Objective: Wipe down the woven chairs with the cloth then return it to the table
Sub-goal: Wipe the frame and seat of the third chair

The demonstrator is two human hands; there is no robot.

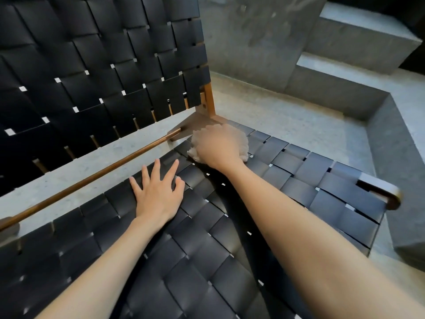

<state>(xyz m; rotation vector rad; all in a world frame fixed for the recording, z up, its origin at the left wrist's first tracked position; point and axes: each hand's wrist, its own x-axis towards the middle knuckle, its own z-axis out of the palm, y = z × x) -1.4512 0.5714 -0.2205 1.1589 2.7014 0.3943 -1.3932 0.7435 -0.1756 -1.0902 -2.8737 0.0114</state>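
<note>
1. Woven chair (195,261) seat sits right under the camera. Only one chair is in view, and I'd say the wiping step is mid-go.
2. Two hands: left hand (158,194) is flat with fingers spread on the seat, and the blurry right hand (218,146) grips the cloth.
3. One cloth (194,146), bunched at the seat's far corner. The next move probably needs sweeps across the remaining weave.

Pale grey concrete floor (287,116), speckled and matt, running back to a grey concrete wall (253,42) marked with faint pale smears. At right, two stepped concrete ledges (345,72) rise toward a dark recess (391,8) – the upper faces lit and bluish, the vertical faces in shade. A low concrete block (395,162) borders the floor at the right edge – its side shadowed.
</note>
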